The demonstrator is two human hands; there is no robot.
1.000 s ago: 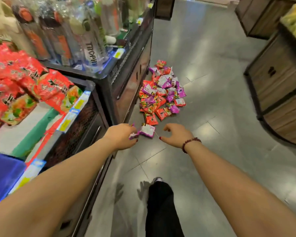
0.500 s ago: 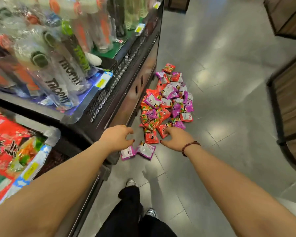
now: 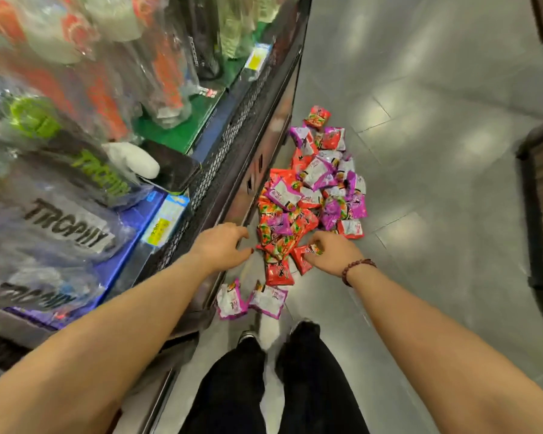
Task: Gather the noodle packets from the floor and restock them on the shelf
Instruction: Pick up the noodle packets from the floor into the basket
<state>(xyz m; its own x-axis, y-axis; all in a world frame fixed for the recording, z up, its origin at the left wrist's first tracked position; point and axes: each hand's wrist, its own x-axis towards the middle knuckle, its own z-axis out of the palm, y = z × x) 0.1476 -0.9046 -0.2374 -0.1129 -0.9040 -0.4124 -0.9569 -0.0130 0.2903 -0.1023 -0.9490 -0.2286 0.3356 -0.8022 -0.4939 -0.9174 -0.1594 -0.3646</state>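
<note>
Red packet (image 3: 300, 262) pinched in right hand (image 3: 334, 253) grip at pile (image 3: 311, 195) edge, left hand (image 3: 221, 245) slack beside shelf (image 3: 232, 151) edge

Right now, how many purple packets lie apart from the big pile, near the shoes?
2. One purple packet lies by the shelf base; the second purple packet lies just right of it, before the shoes. More may be hidden under the pile.
</note>
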